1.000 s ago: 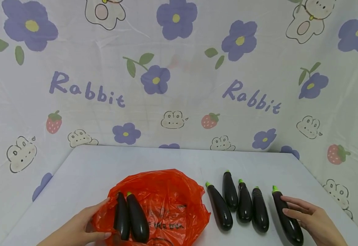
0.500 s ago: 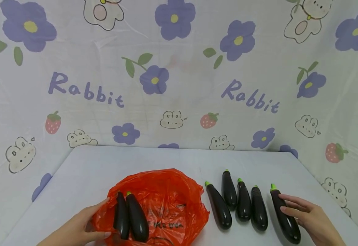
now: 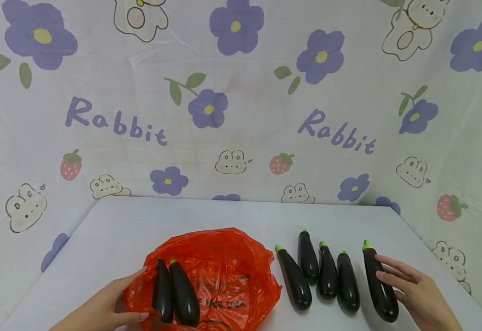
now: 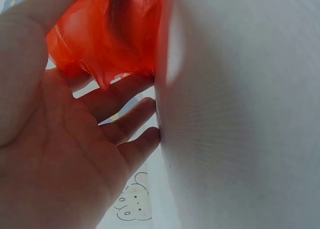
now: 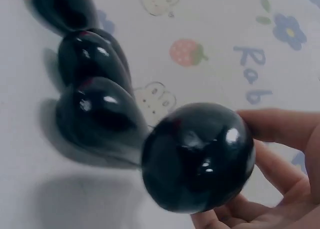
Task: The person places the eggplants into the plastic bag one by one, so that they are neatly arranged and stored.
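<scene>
In the head view, a red plastic bag (image 3: 257, 262) lies with its mouth open and two eggplants inside, one leaning left (image 3: 163, 292) and the other beside it (image 3: 184, 294). At the bag's left side my left hand (image 3: 110, 299) holds the plastic between thumb and index finger. The left wrist view shows the other fingers loosely bent, their tips against the white surface. My right hand (image 3: 420, 289) grips an eggplant (image 3: 379, 287) with a green stem, thumb and fingers around its side. Seen from the right wrist, this eggplant (image 5: 197, 156) hangs above the table, its round end toward the camera.
Several more eggplants (image 3: 327, 273) lie in a row on the white table (image 3: 207, 214), between the bag and my right hand. A white cloth (image 3: 241, 133) printed with flowers, rabbits and strawberries hangs behind the table and at both sides.
The eggplant in my right hand has come up off the table and shifted slightly left, its stem standing higher in view. My left hand and the bag stay in place.
</scene>
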Demonstrator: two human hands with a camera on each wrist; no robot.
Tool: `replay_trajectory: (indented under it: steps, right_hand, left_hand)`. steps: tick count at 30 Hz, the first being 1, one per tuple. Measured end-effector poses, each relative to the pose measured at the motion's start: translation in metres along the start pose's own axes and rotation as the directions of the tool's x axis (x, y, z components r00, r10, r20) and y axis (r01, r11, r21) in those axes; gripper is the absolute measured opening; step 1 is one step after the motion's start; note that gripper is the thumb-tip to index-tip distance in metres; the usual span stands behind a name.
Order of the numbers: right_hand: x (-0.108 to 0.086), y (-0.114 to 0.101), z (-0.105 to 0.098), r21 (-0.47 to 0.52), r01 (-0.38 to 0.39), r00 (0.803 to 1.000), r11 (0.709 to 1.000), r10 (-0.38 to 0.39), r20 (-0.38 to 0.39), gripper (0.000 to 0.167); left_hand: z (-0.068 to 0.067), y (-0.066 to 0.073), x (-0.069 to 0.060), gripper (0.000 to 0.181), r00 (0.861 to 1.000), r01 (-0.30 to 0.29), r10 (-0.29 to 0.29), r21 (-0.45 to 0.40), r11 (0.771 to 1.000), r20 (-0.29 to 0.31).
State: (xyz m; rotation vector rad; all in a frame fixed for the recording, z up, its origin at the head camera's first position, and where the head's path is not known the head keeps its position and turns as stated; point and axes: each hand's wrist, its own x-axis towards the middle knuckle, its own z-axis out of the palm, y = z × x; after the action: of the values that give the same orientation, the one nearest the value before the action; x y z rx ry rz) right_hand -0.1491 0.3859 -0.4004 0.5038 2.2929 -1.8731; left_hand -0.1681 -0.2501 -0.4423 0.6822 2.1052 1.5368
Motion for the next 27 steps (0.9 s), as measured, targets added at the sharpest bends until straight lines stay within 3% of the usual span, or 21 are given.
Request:
replay_trajectory:
  steps: [7, 13, 18, 27]
  right_hand:
    - [-0.002, -0.015, 0.024, 0.079, 0.054, 0.998, 0.995, -0.055, 0.014, 0.065]
    - [-0.006, -0.031, 0.044, 0.095, 0.05, 0.995, 0.994, -0.058, 0.084, 0.074]
    - [-0.014, -0.046, 0.062, 0.135, 0.065, 0.988, 0.989, -0.083, 0.127, 0.069]
    - [-0.029, -0.072, 0.1, 0.267, 0.021, 0.976, 0.963, -0.077, 0.202, 0.059]
  left_hand:
    - [0.001, 0.002, -0.003, 0.069, 0.998, 0.059, -0.059, -0.013, 0.998, -0.023]
    - [0.002, 0.0, -0.004, 0.068, 0.999, 0.049, -0.049, -0.033, 0.998, -0.016]
    - [0.001, -0.004, -0.004, 0.068, 0.999, 0.039, -0.04, -0.019, 0.999, -0.009]
    - [0.002, 0.0, -0.002, 0.062, 0.999, 0.026, -0.026, 0.003, 1.0, -0.024]
